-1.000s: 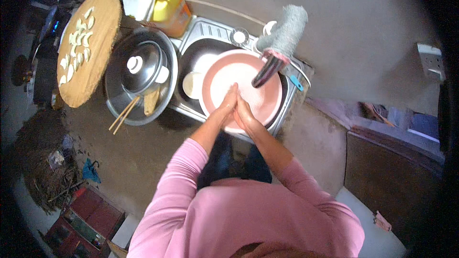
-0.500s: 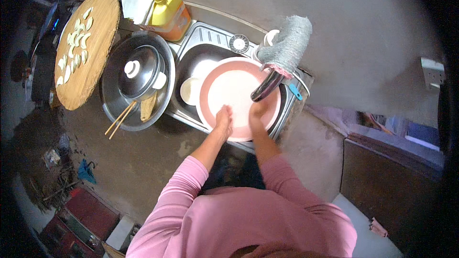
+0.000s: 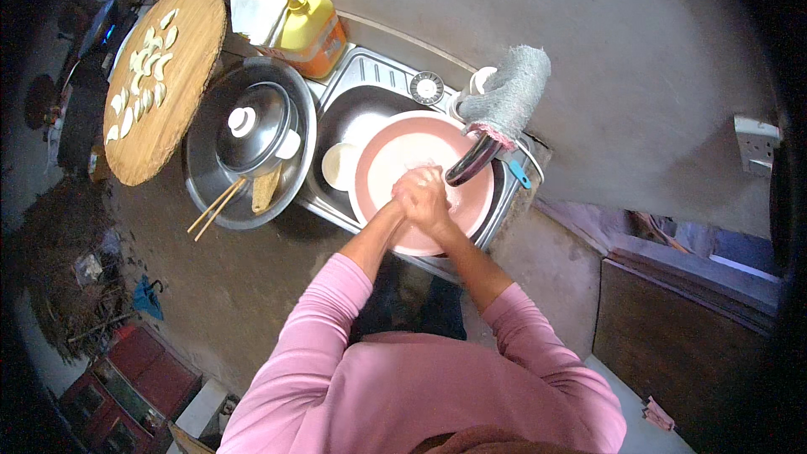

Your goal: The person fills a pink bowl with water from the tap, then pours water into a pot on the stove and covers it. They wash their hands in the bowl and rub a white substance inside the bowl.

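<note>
Over the pink basin (image 3: 366,170), my hands are pressed together beside the tip of a curved metal faucet (image 3: 472,160). My right hand (image 3: 429,203) lies across my left hand (image 3: 405,182) and is closed around it. The left fingers are mostly hidden beneath the right hand. The basin rests in a stainless steel sink (image 3: 334,122), and whitish liquid or a pale bottom shows inside it. A grey cloth sleeve (image 3: 511,94) wraps the upper part of the faucet. To the left of the basin sits a small round pale dish (image 3: 337,166).
Left of the sink, a large metal bowl (image 3: 198,155) holds a lidded pot (image 3: 252,130) and chopsticks (image 3: 220,203). A round wooden board (image 3: 178,105) carries several crescent-shaped pale pieces. A yellow pump bottle (image 3: 304,25) stands behind. A blue-handled tool (image 3: 519,173) lies right of the faucet.
My hands were apart inside the basin, the right one under the faucet. Both have come together in the middle, the right moving left onto the left hand.
</note>
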